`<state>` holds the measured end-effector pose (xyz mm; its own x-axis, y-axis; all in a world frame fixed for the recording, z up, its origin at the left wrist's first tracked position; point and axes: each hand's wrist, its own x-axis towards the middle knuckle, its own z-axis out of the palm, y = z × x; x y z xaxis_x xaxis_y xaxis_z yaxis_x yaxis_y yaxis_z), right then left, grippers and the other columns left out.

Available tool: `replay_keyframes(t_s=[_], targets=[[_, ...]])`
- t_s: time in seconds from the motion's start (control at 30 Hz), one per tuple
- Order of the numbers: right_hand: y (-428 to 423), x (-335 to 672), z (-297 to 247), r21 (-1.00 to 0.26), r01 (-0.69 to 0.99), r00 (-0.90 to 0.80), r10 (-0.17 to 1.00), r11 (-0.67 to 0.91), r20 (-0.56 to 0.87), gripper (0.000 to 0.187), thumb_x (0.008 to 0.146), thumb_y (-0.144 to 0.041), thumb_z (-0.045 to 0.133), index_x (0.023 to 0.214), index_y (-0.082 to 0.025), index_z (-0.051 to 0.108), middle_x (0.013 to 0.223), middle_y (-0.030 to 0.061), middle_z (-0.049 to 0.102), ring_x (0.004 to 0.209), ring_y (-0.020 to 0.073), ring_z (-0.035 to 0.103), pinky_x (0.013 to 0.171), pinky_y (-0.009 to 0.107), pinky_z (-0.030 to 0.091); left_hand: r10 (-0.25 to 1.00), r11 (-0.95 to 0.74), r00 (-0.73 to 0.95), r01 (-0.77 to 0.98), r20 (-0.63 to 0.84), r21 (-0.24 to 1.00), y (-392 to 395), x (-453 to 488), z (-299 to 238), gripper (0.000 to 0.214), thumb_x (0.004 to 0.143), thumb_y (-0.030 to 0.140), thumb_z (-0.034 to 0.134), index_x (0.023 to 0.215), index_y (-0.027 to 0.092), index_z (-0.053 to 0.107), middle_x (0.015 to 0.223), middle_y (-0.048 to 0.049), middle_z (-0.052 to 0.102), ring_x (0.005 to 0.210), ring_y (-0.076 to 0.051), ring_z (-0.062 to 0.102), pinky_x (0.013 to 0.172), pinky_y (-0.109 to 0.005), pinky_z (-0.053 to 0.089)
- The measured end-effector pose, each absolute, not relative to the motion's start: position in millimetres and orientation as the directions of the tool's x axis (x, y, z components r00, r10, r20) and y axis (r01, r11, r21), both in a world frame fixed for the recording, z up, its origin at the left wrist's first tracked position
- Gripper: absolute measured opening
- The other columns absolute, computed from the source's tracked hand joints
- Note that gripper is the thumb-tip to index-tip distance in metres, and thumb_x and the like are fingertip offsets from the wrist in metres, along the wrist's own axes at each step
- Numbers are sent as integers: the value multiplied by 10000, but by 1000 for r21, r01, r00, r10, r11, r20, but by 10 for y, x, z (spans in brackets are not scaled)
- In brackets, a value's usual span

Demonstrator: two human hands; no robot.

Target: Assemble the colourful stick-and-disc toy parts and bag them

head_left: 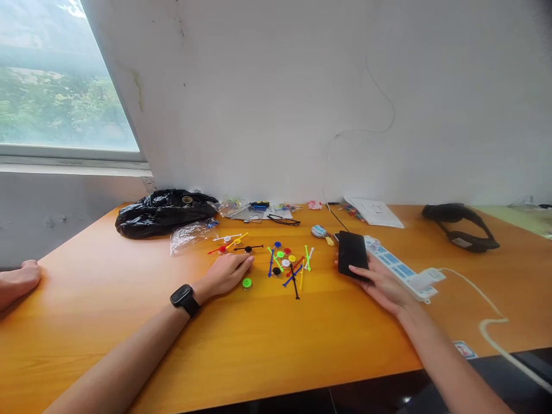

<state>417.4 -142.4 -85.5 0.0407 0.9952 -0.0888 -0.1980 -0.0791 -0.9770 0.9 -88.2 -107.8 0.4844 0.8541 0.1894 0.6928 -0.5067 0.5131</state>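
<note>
My left hand (226, 273), with a black watch (184, 299) at the wrist, lies on the table, its fingers together and curled. What is under them, if anything, is hidden. Just past its fingertips is a black spinner (248, 249) with an arrow-shaped pointer; a green disc (246, 283) sits close by on the near side. My right hand (379, 283) grips a black smartphone (351, 254), thumb on the front, screen dark. Between the hands lie several coloured discs (286, 263) and loose arrow-shaped pointers (294, 282). A red spinner (222, 249) is left of the black one.
A white power strip (397, 264) with a plugged-in charger (426, 279) lies right of the phone. Along the wall are a black plastic bag (164, 214), clear bags (192, 236), glasses (283, 220), a paper sheet (374, 213) and headphones (461, 227). Another person's hand (21, 282) rests at far left.
</note>
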Motion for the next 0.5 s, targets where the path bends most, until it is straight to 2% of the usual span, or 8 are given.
replay_keyframes(t_s=[0.17, 0.33, 0.5], targets=[[-1415, 4191, -872, -977, -194, 44, 994, -86, -96, 668, 810, -187, 868, 1414, -279, 598, 1322, 78, 757, 1254, 278, 717, 1185, 444, 520, 852, -511, 487, 692, 193, 511, -888, 5, -1073, 491, 1116, 486, 320, 773, 216, 545, 714, -18, 607, 620, -186, 499, 622, -314, 304], [-1398, 4192, -897, -958, -275, 58, 993, -83, -102, 538, 944, -347, 761, 1447, -287, 580, 1372, 93, 733, 1265, 295, 711, 1149, 478, 554, 851, -512, 489, 687, 192, 516, -890, 6, -1066, 499, 1117, 489, 312, 768, 218, 542, 716, -19, 612, 617, -186, 498, 624, -315, 304], [-1390, 4196, -915, -965, -248, 30, 995, -81, -92, 581, 929, -319, 777, 1469, -305, 563, 1397, 80, 722, 1282, 300, 701, 1187, 499, 513, 853, -509, 486, 691, 191, 513, -886, 9, -1071, 502, 1115, 502, 312, 767, 222, 541, 712, -20, 609, 616, -191, 502, 622, -318, 300]])
